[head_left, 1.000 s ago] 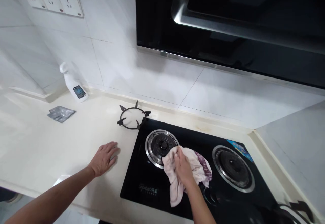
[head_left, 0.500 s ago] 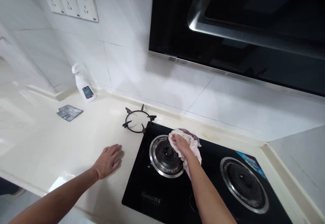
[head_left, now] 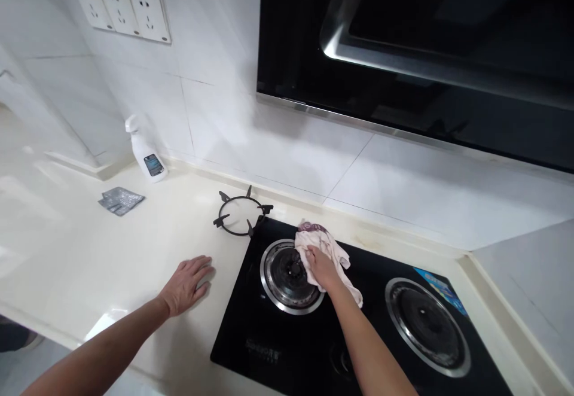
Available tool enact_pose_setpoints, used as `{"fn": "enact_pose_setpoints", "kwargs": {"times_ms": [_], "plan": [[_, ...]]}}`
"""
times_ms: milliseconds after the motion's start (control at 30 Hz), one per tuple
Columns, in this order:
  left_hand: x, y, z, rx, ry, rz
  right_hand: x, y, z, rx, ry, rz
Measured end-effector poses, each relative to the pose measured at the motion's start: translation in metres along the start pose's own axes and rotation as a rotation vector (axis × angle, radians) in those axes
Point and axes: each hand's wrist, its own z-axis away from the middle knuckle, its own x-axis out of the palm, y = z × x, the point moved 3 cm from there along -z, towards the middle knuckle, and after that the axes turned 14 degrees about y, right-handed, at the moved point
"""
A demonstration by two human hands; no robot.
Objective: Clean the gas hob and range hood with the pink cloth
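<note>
Bunched under my right hand point(head_left: 321, 269) is a pale pink cloth point(head_left: 334, 253), pressed against the right side of the left burner point(head_left: 291, 276). The fingers curl into the fabric, and a darker purple patch shows at its far edge. That burner has a dark centre and a shiny metal ring, set in a black glass gas stove point(head_left: 251, 324). My left hand point(head_left: 186, 285) lies flat on the cream countertop point(head_left: 147, 252), left of the stove, fingers stretched out and holding nothing. A black pan support point(head_left: 243, 234) rests at the stove's far left corner.
A white spray bottle point(head_left: 146, 154) stands against the wall at the back left, with a grey folded sheet point(head_left: 121, 200) in front of it. The right burner point(head_left: 427, 327) sits beyond my right arm. A black range hood point(head_left: 403, 55) overhangs the stove.
My right hand has shifted slightly and now grips the cloth closer to its near side; the cloth lies more spread toward the right front. My left hand stays in place on the countertop.
</note>
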Motion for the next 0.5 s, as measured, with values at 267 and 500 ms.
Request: {"fn": "enact_pose_setpoints", "kwargs": {"times_ms": [267,500], "plan": [[0.004,0.0,0.0,-0.017,-0.013,-0.008,-0.016,0.025,0.099,-0.03,0.117,0.011],[0.002,0.003,-0.001,-0.035,-0.031,0.027,0.007,-0.026,0.155,-0.176,0.123,-0.04]]}}
